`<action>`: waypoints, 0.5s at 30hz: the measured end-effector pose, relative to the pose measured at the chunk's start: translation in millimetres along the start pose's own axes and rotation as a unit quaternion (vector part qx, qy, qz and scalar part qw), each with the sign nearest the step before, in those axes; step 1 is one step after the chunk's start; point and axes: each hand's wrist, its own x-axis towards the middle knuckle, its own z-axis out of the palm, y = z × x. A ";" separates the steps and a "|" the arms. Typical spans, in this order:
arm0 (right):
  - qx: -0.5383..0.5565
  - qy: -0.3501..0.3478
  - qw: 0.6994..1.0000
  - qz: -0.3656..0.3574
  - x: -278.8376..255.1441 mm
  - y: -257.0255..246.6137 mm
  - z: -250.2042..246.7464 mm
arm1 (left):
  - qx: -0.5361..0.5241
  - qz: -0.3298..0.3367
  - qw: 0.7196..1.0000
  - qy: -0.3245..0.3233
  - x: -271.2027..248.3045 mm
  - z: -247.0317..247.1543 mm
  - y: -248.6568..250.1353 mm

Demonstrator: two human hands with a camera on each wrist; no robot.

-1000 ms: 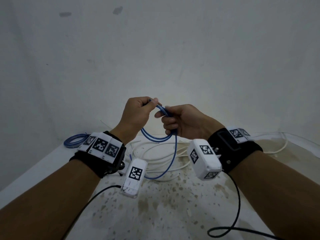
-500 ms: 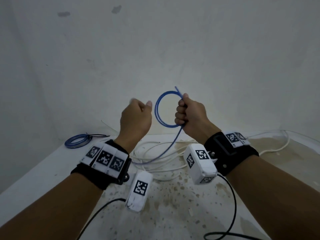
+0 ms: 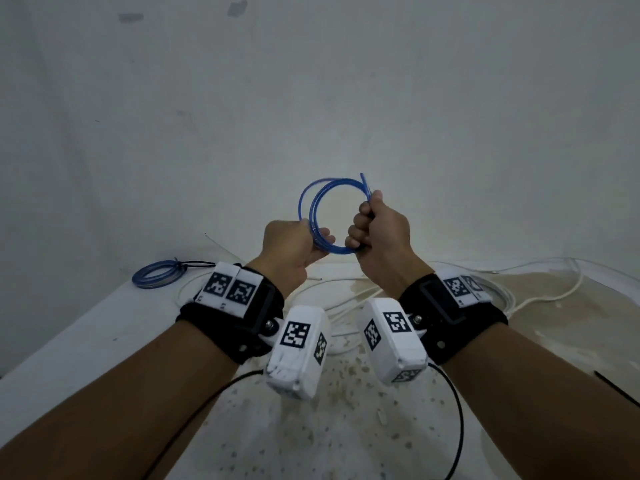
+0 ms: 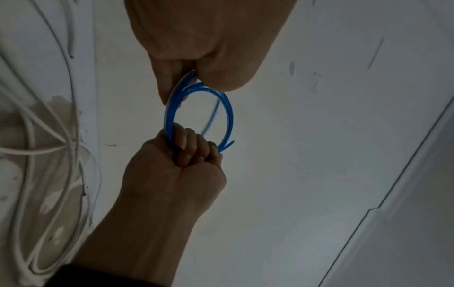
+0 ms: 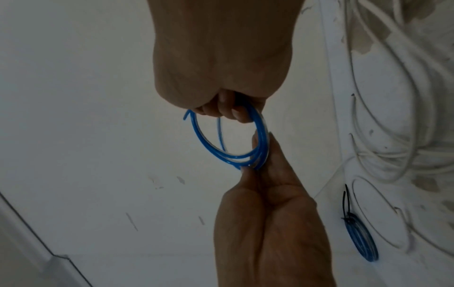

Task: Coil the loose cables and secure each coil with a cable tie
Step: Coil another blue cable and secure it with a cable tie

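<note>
A thin blue cable [image 3: 313,206] is wound into a small coil of a few loops, held up in the air above the table. My left hand [image 3: 294,245] pinches the coil's lower left side between thumb and fingers. My right hand [image 3: 375,230] grips the right side in a fist, with a short cable end [image 3: 363,180] sticking up above it. The same coil [image 4: 227,108] shows in the left wrist view and the coil [image 5: 203,139] in the right wrist view. A second blue coil [image 3: 157,274], bound with a black cable tie [image 3: 194,263], lies on the table at far left.
Loose white cable [image 3: 346,299] sprawls over the stained white table [image 3: 86,327] beneath my hands and runs off right [image 3: 561,296]. A black cable tie [image 3: 616,388] lies near the right edge. A pale wall stands close behind. Black wrist-camera leads hang under my forearms.
The blue cable's trailing length has been drawn up from the table and wound into more loops. My left hand, apart half a second ago, has come back and taken hold of the coil.
</note>
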 end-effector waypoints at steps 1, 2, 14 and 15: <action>-0.005 0.000 1.000 0.005 0.4 0.4 -0.5 | 0.005 0.011 1.000 0.002 1.7 -1.3 -1.6; -0.011 0.000 1.000 0.009 0.6 0.8 -0.8 | 0.008 0.023 1.000 0.004 2.9 -2.6 -3.5; -0.071 -0.052 0.995 0.056 -1.0 -0.7 -0.6 | 0.135 0.210 0.967 -0.046 10.3 -13.0 1.6; -0.078 -0.057 0.994 0.059 -1.5 -0.3 -0.6 | 0.149 0.224 0.962 -0.052 11.3 -13.8 4.5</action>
